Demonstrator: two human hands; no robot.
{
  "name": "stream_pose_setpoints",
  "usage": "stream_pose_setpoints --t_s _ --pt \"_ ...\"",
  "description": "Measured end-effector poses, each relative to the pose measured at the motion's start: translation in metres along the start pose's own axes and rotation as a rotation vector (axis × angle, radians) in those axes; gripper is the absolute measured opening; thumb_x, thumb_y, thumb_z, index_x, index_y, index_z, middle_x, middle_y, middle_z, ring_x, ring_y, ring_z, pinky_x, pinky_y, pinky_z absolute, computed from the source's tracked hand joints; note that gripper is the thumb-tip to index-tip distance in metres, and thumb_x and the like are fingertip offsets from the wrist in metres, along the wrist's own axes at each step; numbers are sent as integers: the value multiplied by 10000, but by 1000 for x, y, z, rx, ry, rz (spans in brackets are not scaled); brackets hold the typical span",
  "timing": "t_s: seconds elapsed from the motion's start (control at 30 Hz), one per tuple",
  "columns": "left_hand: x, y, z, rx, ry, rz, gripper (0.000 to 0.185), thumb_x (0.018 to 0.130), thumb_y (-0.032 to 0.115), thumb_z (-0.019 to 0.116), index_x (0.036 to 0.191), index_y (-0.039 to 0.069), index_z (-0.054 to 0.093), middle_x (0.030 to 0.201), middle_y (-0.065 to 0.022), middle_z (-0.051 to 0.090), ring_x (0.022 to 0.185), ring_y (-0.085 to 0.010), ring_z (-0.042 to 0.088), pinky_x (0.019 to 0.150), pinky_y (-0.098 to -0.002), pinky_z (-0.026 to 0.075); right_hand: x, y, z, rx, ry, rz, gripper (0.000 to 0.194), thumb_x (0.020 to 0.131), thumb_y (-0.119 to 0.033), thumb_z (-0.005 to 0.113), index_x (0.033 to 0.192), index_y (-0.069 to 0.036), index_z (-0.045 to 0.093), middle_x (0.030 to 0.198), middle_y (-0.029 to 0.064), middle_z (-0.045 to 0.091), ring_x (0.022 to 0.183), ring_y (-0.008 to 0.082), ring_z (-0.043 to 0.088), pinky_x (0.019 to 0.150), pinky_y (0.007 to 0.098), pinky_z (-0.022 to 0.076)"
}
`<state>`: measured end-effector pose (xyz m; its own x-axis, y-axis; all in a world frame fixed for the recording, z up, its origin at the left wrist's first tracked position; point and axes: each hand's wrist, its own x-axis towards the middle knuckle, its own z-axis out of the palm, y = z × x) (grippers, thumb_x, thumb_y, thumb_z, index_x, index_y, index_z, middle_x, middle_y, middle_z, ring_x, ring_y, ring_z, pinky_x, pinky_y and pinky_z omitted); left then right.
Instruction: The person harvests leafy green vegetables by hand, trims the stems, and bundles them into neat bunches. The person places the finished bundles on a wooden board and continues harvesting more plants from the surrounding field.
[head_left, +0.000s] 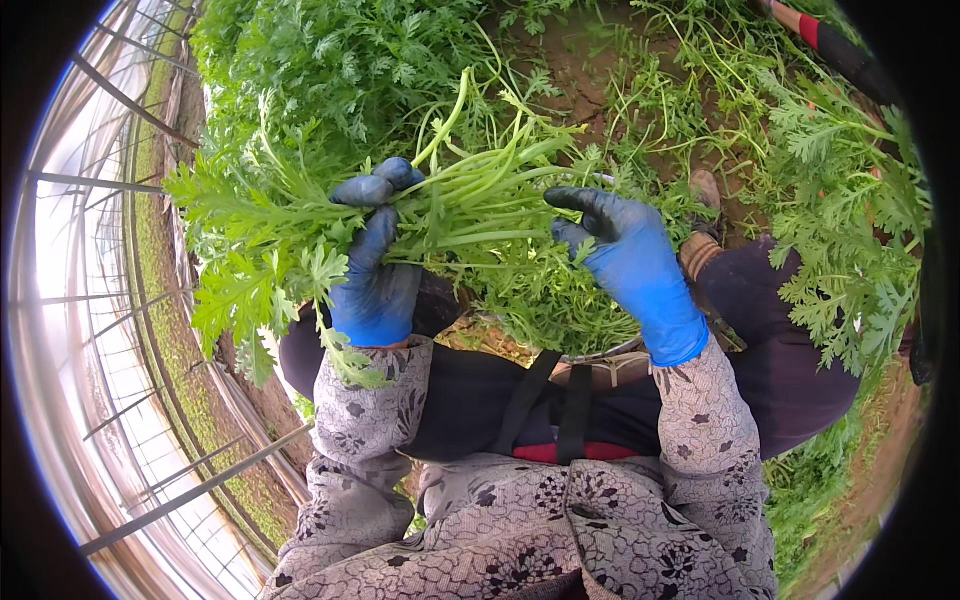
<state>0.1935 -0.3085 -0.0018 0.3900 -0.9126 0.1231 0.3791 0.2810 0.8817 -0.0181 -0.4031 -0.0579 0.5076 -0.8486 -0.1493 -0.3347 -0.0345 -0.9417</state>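
Note:
My left hand, in a blue glove with dark-stained fingers, grips a bunch of leafy greens by its stems. The lobed leaves, like those of crown daisy, spread out to the left, and the pale green stems point right. My right hand, gloved the same way, is at the stem ends with thumb and fingers apart. Whether its fingertips touch a stem is hard to tell. Below the bunch, between my legs, a round container shows part of its rim and is full of loose green leaves.
Dense standing greens grow ahead on the left. Cut stems litter the brown soil. At right, more leafy greens rise close by, and a person's dark sleeve enters at the upper right. A greenhouse's plastic wall with metal bars curves along the left.

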Motion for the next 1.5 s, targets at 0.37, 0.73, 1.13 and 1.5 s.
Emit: stream_pose_setpoints --t_s 0.37,0.73,1.13,1.5 --pt "-1 -9 9 -78 101 -59 276 845 -25 627 1117 15 598 1225 -165 606 1143 -284 584 1036 -456 452 19 -14 44 -246 -34 -377 221 798 -193 709 969 -57 676 862 149 680 769 340 666 689 409 529" --pt "0 -11 9 -119 110 -116 331 853 3 637 1179 23 586 1245 -147 595 1164 -270 564 1065 -430 412 14 -14 11 -676 -6 -523 143 810 -195 676 849 -69 621 703 139 620 665 348 637 573 436 498" --pt "4 -8 -11 -216 72 -109 350 912 59 608 1257 93 561 1261 -73 595 1196 -249 542 1062 -467 412 16 -10 -21 236 -628 194 165 873 -126 640 922 20 698 729 88 685 529 129 601 535 308 487" --pt "4 14 -24 -345 160 16 275 875 2 630 1131 92 587 1192 -76 595 1179 -262 547 1053 -484 422 -17 68 -27 -1020 -420 -41 184 806 -169 676 945 -49 674 796 160 682 738 356 664 667 455 508"
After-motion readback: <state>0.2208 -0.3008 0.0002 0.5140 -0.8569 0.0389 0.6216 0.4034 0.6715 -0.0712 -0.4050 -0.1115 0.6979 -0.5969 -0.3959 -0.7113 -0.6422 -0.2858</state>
